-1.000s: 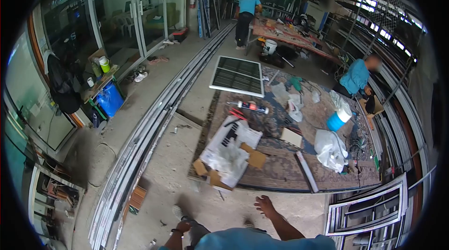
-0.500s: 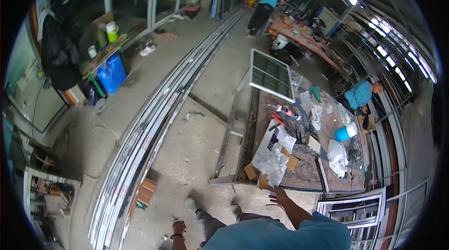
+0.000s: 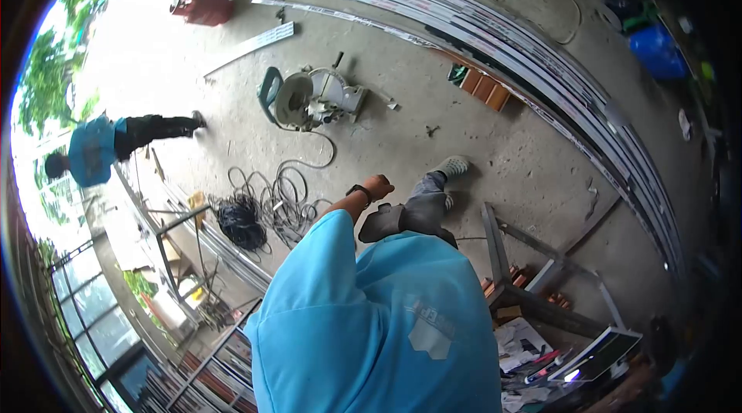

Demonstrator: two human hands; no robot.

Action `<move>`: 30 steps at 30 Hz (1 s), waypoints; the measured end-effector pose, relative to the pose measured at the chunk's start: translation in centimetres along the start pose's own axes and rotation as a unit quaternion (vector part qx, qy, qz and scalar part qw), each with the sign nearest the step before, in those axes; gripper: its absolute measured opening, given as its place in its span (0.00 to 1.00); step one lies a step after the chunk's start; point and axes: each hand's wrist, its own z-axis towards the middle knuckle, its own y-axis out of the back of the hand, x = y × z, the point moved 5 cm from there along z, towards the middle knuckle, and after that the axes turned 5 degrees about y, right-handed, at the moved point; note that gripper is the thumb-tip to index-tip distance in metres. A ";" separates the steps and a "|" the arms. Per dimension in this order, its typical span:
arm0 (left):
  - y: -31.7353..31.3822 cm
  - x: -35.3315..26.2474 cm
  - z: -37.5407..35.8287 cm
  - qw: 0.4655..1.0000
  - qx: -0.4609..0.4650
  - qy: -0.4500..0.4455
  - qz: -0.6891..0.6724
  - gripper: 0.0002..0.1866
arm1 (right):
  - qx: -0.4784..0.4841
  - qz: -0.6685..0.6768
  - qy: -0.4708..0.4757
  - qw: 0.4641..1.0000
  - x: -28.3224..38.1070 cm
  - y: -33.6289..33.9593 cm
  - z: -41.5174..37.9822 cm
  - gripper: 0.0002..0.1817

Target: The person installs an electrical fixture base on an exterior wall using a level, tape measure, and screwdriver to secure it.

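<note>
My left hand [image 3: 377, 187], with a dark band on its wrist, hangs beside my body over the concrete floor. Its fingers are curled in, and I see nothing held in them. Just below it is a dark pouch-like item [image 3: 383, 223] at my waist. A mitre saw [image 3: 313, 98] stands on the floor beyond the hand, apart from it. From the saw, a cable [image 3: 334, 152] runs down to loose coils. My right hand is out of view.
Long metal profiles [image 3: 495, 30] lie in a bundle across the floor. A black cable coil [image 3: 241, 224] and a red gas cylinder [image 3: 207, 8] are on the left side. Another person [image 3: 97, 149] stands at far left. A cluttered worktable [image 3: 529, 312] is at lower right.
My view has swung left, away from the worktable, towards the mitre saw and the bright opening. My right hand has gone out of view. My left hand stays curled beside me.
</note>
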 end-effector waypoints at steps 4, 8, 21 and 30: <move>-2.5 4.5 -2.6 0.997 -0.071 -0.038 -0.007 0.25 | 0.068 -0.066 0.018 0.995 -0.1 -0.9 3.0 0.32; -4.7 6.9 -3.5 0.999 -0.029 -0.004 -0.041 0.26 | 0.108 -0.114 0.030 0.987 -1.6 -1.4 3.8 0.32; -3.4 -8.3 2.9 0.983 0.134 -0.120 0.028 0.09 | -0.125 0.135 0.016 0.983 -13.6 3.3 -2.8 0.42; -10.1 -32.0 1.5 0.899 0.125 -0.198 0.371 0.09 | -0.319 0.250 -0.066 0.912 -38.7 -12.7 -6.4 0.39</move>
